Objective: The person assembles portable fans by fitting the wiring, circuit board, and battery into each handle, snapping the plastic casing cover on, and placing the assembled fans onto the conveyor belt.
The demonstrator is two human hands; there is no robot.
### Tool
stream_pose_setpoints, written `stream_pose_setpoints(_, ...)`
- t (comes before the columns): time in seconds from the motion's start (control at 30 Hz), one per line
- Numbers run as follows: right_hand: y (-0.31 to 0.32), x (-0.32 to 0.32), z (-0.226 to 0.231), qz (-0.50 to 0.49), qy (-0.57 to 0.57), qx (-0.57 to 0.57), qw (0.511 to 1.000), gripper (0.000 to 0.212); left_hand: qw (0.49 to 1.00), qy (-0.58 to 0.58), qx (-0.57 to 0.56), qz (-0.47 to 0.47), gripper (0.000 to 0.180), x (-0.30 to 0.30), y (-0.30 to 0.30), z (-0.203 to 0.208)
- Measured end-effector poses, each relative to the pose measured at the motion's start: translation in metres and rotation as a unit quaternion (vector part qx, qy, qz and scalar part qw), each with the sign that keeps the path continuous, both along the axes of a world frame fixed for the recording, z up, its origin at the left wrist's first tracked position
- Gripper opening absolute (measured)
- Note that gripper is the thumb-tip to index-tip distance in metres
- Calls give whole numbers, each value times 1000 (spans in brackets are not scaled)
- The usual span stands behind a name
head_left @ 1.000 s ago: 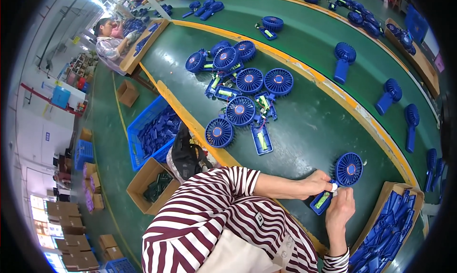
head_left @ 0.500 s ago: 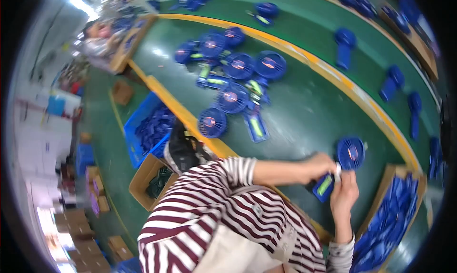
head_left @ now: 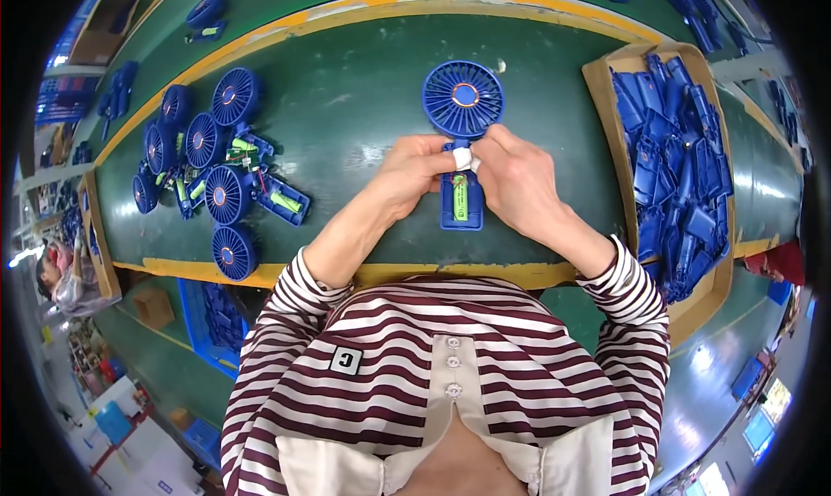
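Note:
A blue handheld fan (head_left: pixel 463 99) lies on the green bench in front of me, its round grille away from me. Its opened handle (head_left: pixel 461 223) points toward me and shows a light green battery (head_left: pixel 460 198). My left hand (head_left: pixel 407 177) pinches the neck of the fan from the left. From the right, my right hand (head_left: pixel 521 183) closes in at the same spot, thumb and fingers pressed together. Something white (head_left: pixel 464 158), perhaps a fingertip wrap, shows between the hands. Whatever small part the fingertips work on is hidden.
Several blue fans with open handles (head_left: pixel 227 193) lie in a cluster at the left. A cardboard box (head_left: pixel 603 89) of blue handle covers (head_left: pixel 684 176) stands at the right. Beyond the yellow bench edge (head_left: pixel 381 9), more fan parts lie on a green strip. A blue crate (head_left: pixel 192 323) sits below left.
The view has swung round, so the fan and both hands now appear near the middle instead of the right. Both hands stay at the fan's neck.

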State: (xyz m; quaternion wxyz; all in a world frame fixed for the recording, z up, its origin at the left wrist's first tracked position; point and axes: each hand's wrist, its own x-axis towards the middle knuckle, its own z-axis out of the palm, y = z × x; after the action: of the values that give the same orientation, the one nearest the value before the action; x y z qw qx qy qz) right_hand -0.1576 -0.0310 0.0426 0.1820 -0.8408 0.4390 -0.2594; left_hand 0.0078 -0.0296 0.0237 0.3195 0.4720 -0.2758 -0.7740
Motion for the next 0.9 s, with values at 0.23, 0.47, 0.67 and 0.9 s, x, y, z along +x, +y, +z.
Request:
stream_pose_setpoints(0.23, 4, 1, -4, -43, -101, 35, 993, 28, 991, -7, -61, 117, 14, -3, 5, -9)
stream_pose_setpoints(0.47, 31, 8, -20, -54, -303, 108, 945, 48, 987, 5, -73, 141, 14, -3, 3, 1)
stream_pose_setpoints(0.67, 30, 9, -21, -64, -348, 115, 928, 51, 988, -6, -77, 134, 13, -1, 4, -1)
stream_pose_setpoints(0.9, 31, -3, -21, 13, -124, -99, 987, 48, 993, 8, -56, 105, 13, -1, 4, 0)
